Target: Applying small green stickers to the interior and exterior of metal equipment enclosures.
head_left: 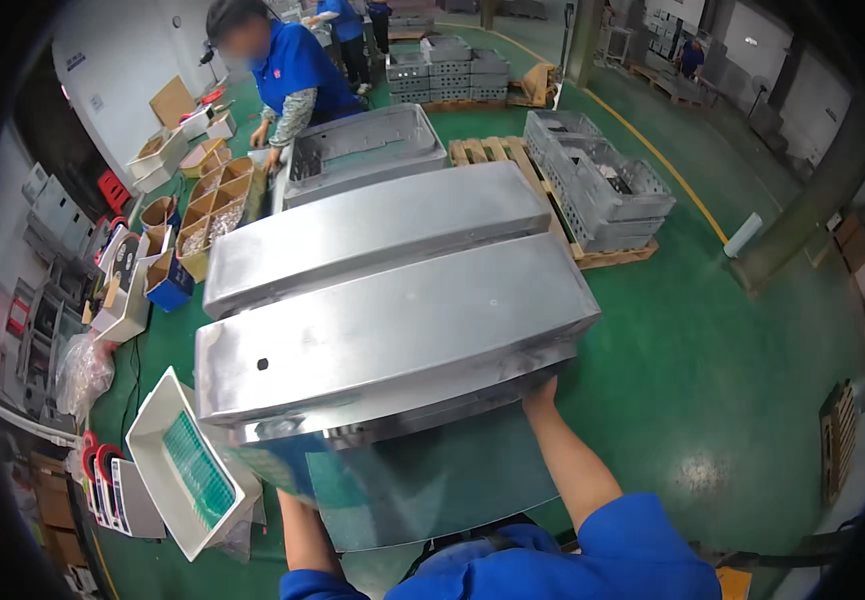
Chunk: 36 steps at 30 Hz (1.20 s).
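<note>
A large brushed-metal housing [402, 325] with a small dark hole lies in front of me, a thinner shiny metal part showing under its near edge. My right hand [540, 394] reaches the underside of that near edge at the right; its fingers are hidden beneath. My left hand [295, 503] is low at the left, beside a greenish see-through sheet [432, 485]. Its fingers are out of sight, so what it touches cannot be told. A second metal housing [377, 235] sits just beyond the first.
A grey housing [364, 155] stands farther back, near a co-worker in a blue shirt [297, 75]. Left are a white bin [147, 480] with a green grid and divided cardboard boxes [220, 205]. Right, grey crates [602, 185] rest on a wooden pallet [622, 256].
</note>
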Available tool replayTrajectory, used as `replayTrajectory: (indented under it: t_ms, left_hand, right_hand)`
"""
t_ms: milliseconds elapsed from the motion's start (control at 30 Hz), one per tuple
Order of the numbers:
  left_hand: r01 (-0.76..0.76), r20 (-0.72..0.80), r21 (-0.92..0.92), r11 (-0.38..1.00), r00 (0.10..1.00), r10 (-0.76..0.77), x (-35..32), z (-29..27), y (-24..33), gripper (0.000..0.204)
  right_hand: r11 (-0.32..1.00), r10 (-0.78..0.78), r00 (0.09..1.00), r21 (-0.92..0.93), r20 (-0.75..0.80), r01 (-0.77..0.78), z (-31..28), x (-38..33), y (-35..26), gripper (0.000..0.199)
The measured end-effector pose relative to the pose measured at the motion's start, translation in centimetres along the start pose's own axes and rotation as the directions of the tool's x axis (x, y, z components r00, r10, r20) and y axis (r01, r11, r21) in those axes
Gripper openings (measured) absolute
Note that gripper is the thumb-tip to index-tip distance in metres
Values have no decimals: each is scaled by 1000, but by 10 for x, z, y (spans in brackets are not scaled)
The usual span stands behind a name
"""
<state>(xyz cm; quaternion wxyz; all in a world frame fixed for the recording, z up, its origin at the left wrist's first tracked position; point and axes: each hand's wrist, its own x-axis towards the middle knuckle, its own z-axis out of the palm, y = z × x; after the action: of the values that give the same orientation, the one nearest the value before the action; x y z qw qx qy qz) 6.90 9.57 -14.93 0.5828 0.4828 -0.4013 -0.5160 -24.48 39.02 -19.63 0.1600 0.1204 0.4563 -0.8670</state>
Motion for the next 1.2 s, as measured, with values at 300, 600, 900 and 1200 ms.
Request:
replayTrajectory:
  t_ms: [300, 600, 900, 1200]
  left_hand:
    - [-206, 169, -146, 968, 959, 229, 44, 88, 32, 29]
    - [-842, 715, 425, -331, 88, 694, 138, 140, -39, 35]
    - [-920, 752, -367, 135, -209, 625, -162, 81, -37, 31]
    - [-647, 767, -540, 538, -642, -1, -428, -150, -79, 28]
  right_hand:
    - [920, 91, 996, 382, 19, -91, 78, 63, 13, 35]
    - [763, -537, 758, -596, -370, 250, 43, 124, 37, 21]
    - [843, -506, 571, -511, -647, 168, -297, -311, 59, 16]
    - [819, 120, -433, 335, -893, -466, -627, -829, 248, 25]
